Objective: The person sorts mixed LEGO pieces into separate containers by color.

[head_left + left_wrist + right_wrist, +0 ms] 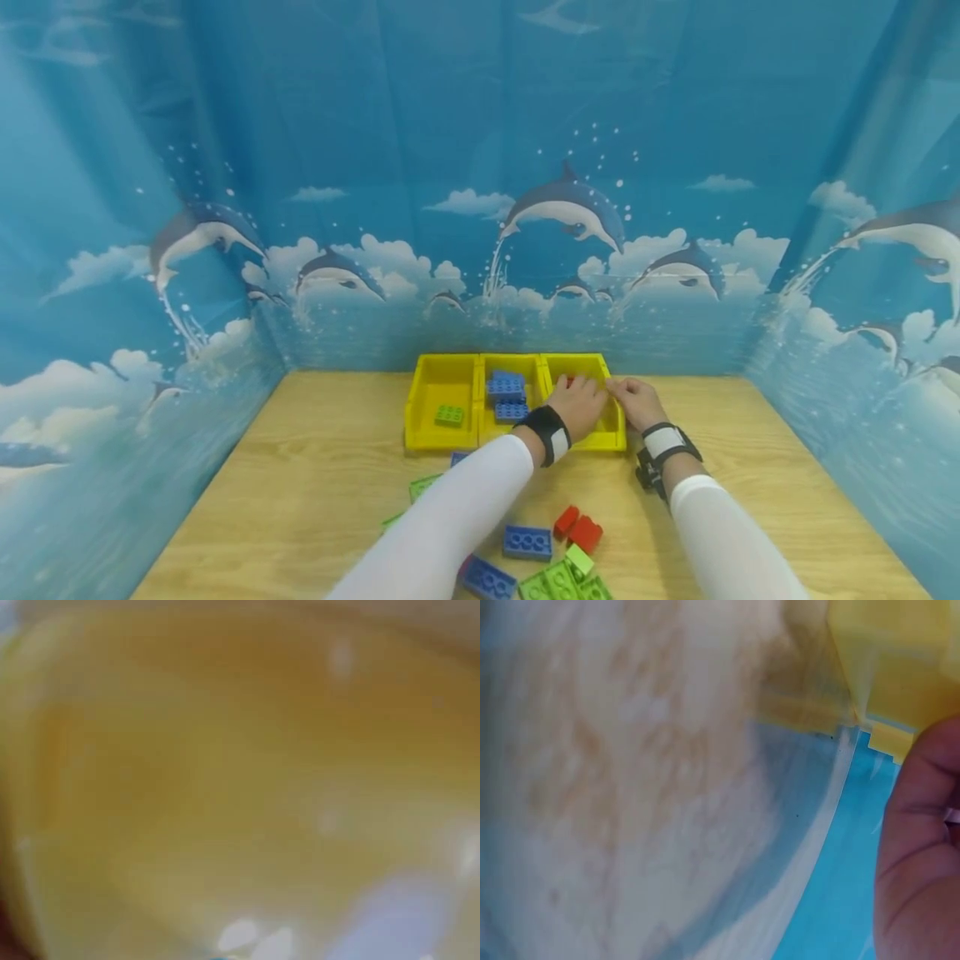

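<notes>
A yellow three-part bin (480, 442) stands at the back of the table. My left hand (579, 408) reaches over its right compartment, and a bit of a red brick (572, 381) shows at the fingertips; I cannot tell whether they grip it. The left wrist view is a close blur of yellow plastic. My right hand (637, 403) has its fingers bent at the bin's right rim and pinches it near the back corner, close beside the left fingertips. In the right wrist view, this hand (922, 847) lies against the yellow corner.
Several blue bricks (506, 388) lie in the middle compartment, a green brick (449, 416) in the left one. On the table in front are red bricks (585, 533), blue bricks (527, 542) and green bricks (558, 582), some under the left sleeve (465, 517). A dolphin-print curtain (480, 208) surrounds the table.
</notes>
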A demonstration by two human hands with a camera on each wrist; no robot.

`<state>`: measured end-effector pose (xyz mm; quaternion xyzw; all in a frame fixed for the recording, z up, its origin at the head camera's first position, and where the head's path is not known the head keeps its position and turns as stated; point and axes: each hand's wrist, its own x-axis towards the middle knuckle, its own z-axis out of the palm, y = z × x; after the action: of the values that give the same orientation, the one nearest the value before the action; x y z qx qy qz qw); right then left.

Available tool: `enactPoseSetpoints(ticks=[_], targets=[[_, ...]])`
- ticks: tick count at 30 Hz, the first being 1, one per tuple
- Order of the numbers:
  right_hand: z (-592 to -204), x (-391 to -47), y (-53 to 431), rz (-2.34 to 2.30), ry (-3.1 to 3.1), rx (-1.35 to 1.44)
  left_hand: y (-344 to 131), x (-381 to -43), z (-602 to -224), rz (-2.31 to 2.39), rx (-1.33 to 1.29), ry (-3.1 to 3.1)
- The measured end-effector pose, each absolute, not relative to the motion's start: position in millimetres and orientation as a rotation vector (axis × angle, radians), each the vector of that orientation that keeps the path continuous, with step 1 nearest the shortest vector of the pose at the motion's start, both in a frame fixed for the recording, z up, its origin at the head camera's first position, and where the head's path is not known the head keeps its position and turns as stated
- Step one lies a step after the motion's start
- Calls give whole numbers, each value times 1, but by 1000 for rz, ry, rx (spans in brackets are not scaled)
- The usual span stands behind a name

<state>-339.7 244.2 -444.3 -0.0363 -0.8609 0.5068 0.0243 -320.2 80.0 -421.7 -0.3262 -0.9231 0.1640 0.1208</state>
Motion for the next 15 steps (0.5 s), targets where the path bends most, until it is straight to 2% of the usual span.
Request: enactPoseSetpoints(ticks=[6,15], targets=[[-446,-343,246,1586,-2669,-103,76,-325,-435,510,-986,-2715],[-444,-339,243,1570,-2650,-82,67,-322,-430,353,-1009,-2712]])
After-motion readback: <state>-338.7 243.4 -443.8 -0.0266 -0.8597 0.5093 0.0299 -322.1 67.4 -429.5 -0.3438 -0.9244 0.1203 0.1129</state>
